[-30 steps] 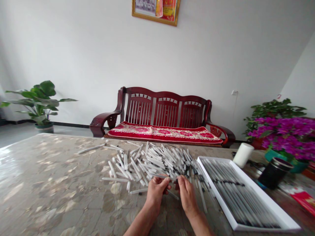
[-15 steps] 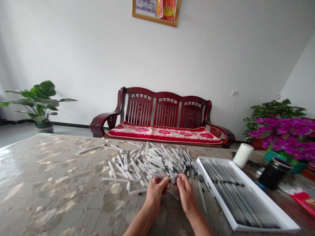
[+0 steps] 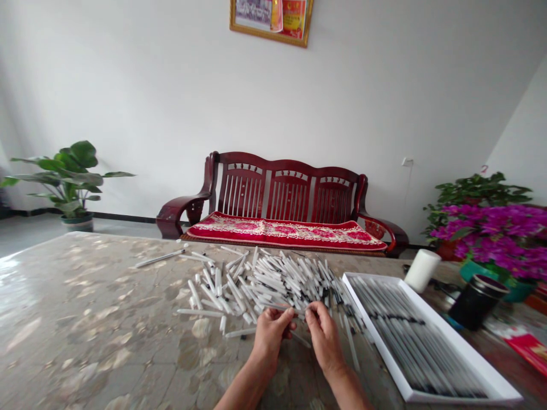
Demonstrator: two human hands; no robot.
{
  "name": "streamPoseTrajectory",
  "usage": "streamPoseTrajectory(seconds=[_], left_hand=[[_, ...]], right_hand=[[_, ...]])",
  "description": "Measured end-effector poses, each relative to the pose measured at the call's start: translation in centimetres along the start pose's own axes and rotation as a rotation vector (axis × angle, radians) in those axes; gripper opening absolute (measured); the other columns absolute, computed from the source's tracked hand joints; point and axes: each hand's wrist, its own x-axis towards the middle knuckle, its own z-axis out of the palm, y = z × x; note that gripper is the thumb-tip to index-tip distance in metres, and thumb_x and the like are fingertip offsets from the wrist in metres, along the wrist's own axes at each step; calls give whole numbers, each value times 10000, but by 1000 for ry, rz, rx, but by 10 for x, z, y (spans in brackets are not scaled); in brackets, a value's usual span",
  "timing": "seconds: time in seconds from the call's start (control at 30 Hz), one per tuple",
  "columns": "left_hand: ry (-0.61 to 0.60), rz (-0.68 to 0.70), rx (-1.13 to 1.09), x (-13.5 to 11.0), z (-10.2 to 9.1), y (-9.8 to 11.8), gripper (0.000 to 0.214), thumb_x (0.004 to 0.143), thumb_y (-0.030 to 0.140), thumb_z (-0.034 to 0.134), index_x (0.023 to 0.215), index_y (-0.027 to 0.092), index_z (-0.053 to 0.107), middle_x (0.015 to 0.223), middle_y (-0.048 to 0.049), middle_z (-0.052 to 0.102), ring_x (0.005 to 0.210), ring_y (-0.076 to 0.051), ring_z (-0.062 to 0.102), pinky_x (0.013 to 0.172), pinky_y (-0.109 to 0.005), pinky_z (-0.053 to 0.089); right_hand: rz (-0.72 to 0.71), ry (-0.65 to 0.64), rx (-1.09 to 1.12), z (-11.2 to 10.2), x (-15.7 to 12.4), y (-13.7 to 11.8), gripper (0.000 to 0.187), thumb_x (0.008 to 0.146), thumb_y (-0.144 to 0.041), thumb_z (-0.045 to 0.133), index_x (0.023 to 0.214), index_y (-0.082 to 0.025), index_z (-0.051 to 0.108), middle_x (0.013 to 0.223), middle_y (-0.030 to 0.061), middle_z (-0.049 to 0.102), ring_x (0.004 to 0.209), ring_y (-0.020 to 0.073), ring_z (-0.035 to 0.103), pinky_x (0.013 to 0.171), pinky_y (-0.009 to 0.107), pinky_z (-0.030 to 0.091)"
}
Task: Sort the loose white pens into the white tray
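My left hand (image 3: 271, 330) is closed in a pinch around a thin, clear-barrelled pen (image 3: 277, 307) that points across toward the right. Facing it, my right hand (image 3: 323, 331) has its thumb and index finger pressed together close to the pen's right end; what sits between those fingertips is too small to make out. Just beyond both hands spreads a loose heap of white and translucent pen parts (image 3: 277, 276), some with black tips. To the right, a white shallow box (image 3: 387, 353) holds rows of clear pens with dark ends (image 3: 421, 336).
The patterned tabletop (image 3: 106, 330) carries a single pen (image 3: 159, 258) at the far left of the heap. Behind the box stand a white roll (image 3: 422, 270), a black cup (image 3: 476, 302) and purple flowers (image 3: 498, 233). A wooden bench (image 3: 273, 199) is past the table.
My right hand has shifted slightly, its fingertips now closed together near the pen's right end. My left hand keeps its grip on the pen almost unmoved.
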Motion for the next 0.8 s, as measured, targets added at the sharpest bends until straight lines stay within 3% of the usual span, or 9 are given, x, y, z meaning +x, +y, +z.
streamPoseTrajectory(seconds=[0.2,0.37,0.47,0.63,0.8], left_hand=[[1,2,22,0,1,-2,409,462,451,888,629,144,675,523,-7,652,440,-110,553,405,-200,374],[1,-15,19,-1,-1,0,424,476,478,879,642,137,690,580,-36,696,464,-106,564,423,-198,392],[-4,-11,27,-2,0,0,424,474,474,879,645,136,688,570,-31,689,458,-108,563,418,-199,387],[9,-11,41,-1,2,0,420,471,467,873,638,136,676,585,-35,698,456,-113,567,411,-203,382],[8,-16,32,-3,1,1,397,497,449,865,649,135,676,584,-32,698,456,-111,571,422,-203,385]], right_hand=[[25,19,-83,1,2,7,441,878,-611,449,650,-250,557,561,-2,563,523,180,505,513,288,353],[9,-34,-28,1,0,3,384,901,-570,447,748,-243,580,637,-7,595,572,174,528,534,270,380],[6,-20,-60,1,0,3,388,878,-578,474,713,-239,566,606,-13,577,556,168,512,526,267,364],[37,-22,-91,3,0,7,454,924,-582,354,688,-240,539,586,-8,543,563,176,510,535,275,379],[-11,-57,-96,4,1,7,389,914,-557,411,731,-238,536,637,-10,572,597,170,531,553,264,392]])
